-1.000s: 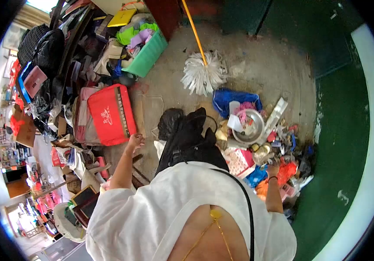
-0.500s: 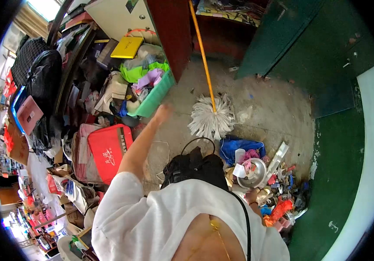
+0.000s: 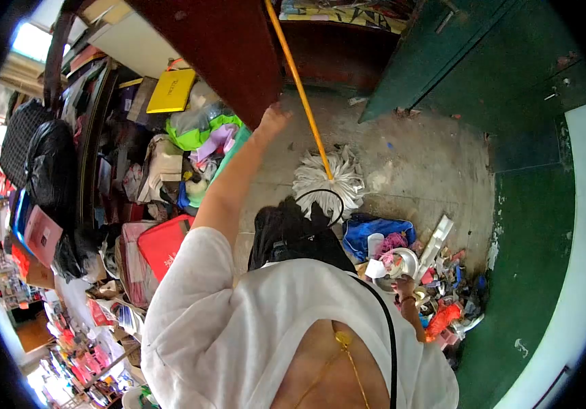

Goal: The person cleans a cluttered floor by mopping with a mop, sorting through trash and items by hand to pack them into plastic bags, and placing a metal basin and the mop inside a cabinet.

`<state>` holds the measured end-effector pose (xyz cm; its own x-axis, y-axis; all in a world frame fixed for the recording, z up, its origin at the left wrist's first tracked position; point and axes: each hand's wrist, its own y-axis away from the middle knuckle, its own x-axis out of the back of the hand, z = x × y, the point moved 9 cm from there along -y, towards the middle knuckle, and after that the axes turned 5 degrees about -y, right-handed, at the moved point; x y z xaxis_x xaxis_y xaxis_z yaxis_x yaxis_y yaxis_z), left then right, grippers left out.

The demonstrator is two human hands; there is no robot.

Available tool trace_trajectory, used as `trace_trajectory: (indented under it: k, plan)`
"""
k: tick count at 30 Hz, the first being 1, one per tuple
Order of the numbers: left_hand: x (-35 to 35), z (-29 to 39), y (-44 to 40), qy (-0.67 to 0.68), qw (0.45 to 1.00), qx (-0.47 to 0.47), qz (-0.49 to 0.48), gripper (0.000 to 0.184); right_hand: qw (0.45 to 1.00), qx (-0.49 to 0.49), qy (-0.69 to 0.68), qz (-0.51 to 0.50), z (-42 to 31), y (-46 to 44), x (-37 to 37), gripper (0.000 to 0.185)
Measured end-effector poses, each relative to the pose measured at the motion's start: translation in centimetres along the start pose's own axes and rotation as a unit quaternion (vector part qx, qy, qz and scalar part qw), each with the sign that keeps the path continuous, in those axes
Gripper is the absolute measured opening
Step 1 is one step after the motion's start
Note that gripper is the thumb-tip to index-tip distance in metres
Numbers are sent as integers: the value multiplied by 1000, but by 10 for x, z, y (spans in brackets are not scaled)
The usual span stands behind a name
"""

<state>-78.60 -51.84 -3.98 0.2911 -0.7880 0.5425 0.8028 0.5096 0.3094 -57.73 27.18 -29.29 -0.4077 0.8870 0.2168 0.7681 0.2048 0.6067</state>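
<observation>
My left hand (image 3: pixel 274 119) reaches forward, its fingers apart and nothing seen in them. It is beside the lower edge of a dark red door (image 3: pixel 228 48); whether it touches the door I cannot tell. Just right of it rises the orange handle of a mop (image 3: pixel 299 88), its grey-white strip head (image 3: pixel 330 178) on the floor. My right hand (image 3: pixel 402 286) is low on the right, closed at the near rim of a shiny metal bowl (image 3: pixel 407 260). White pieces (image 3: pixel 376 268) and pink string (image 3: pixel 392 242) lie by the bowl. Its fingertips are partly hidden.
A blue bag (image 3: pixel 368 235), a white strip (image 3: pixel 436 244) and a heap of rubbish with a red-orange bag (image 3: pixel 444 320) lie right. Left are a red bag (image 3: pixel 163 247), a green bin (image 3: pixel 235 151) with cloths, and a black bag (image 3: pixel 51 160). A green door (image 3: pixel 456 75) stands right.
My left hand has moved forward from beside the green bin to the red door's edge. My right hand has come up to the bowl's rim. The view has shifted slightly.
</observation>
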Motion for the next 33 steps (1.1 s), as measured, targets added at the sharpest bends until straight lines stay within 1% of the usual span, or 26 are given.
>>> trace_trajectory:
  k: [2, 5, 6, 7, 9, 10, 11, 12, 13, 15, 16, 17, 18, 19, 20, 22, 23, 25, 26, 27, 28, 29, 30, 31, 32, 33]
  plan:
    - [-7, -3, -29, 2, 999, 43, -24, 69, 979, -164, -96, 71, -106, 29, -30, 31]
    - [2, 2, -91, 14, 998, 67, 14, 72, 983, -130, -99, 80, -137, 23, -43, 32]
    - [5, 2, -110, 13, 997, 72, 18, 72, 937, -179, -269, 133, -134, 29, -46, 29]
    - [17, 17, -118, 50, 992, 112, 22, 73, 972, -129, -159, 113, -154, 31, -53, 27]
    - [21, 17, -154, 81, 985, 153, 13, 73, 981, -146, -74, 100, -142, 39, -66, 28]
    - [28, 9, -182, 61, 982, 178, 25, 72, 991, -91, -16, 97, -114, 51, -75, 28]
    - [30, 1, -214, 47, 977, 203, 35, 70, 981, -115, -94, 127, -117, 65, -91, 26]
    - [24, -28, -258, 42, 977, 206, 24, 70, 962, -135, -173, 160, -124, 79, -108, 24]
    - [21, -65, -317, 23, 989, 142, 33, 67, 868, -224, -385, 217, -140, 106, -147, 21]
    - [25, -100, -386, 6, 997, 73, 26, 64, 757, -330, -525, 203, -137, 129, -207, 36]
    - [26, -118, -409, 49, 995, 80, -18, 59, 748, -334, -532, 213, -156, 133, -230, 36]
    - [19, -108, -417, 74, 992, 102, -33, 54, 874, -340, -294, 182, -206, 129, -240, 34]
    - [11, -98, -423, 97, 986, 125, -47, 50, 935, -327, -35, 134, -248, 121, -253, 33]
    - [25, -62, -405, 94, 982, 163, -31, 46, 908, -355, -141, 170, -244, 125, -272, 27]
    - [20, -48, -409, 91, 982, 159, -47, 46, 954, -265, -63, 126, -257, 114, -282, 27]
    - [24, -52, -424, 111, 967, 228, -1, 38, 926, -314, -133, 160, -270, 112, -305, 28]
    - [13, -62, -437, 107, 968, 226, -18, 38, 927, -304, -149, 160, -283, 105, -312, 30]
    - [-8, -66, -470, 211, 966, 138, -58, 39, 921, -276, -196, 193, -297, 90, -319, 32]
    - [-23, -72, -476, 209, 965, 140, -71, 39, 878, -306, -299, 215, -287, 82, -323, 34]
    - [-31, -77, -481, 270, 949, 152, -66, 35, 918, -282, -211, 183, -296, 72, -322, 33]
    - [-34, -82, -480, 328, 928, 165, -56, 31, 920, -232, -238, 206, -300, 62, -321, 31]
    - [-37, -80, -473, 325, 929, 166, -60, 31, 915, -266, -219, 209, -343, 45, -315, 32]
    - [-32, -73, -461, 333, 929, 158, -14, 27, 937, -208, -193, 206, -343, 33, -307, 34]
    - [-26, -64, -444, 342, 927, 148, 32, 25, 910, -135, -320, 227, -331, 24, -301, 34]
    - [-28, -50, -423, 340, 925, 164, 49, 20, 957, -158, -117, 212, -379, 6, -282, 32]
    - [-35, -40, -409, 362, 925, 111, 31, 17, 962, -99, -130, 219, -380, -5, -266, 32]
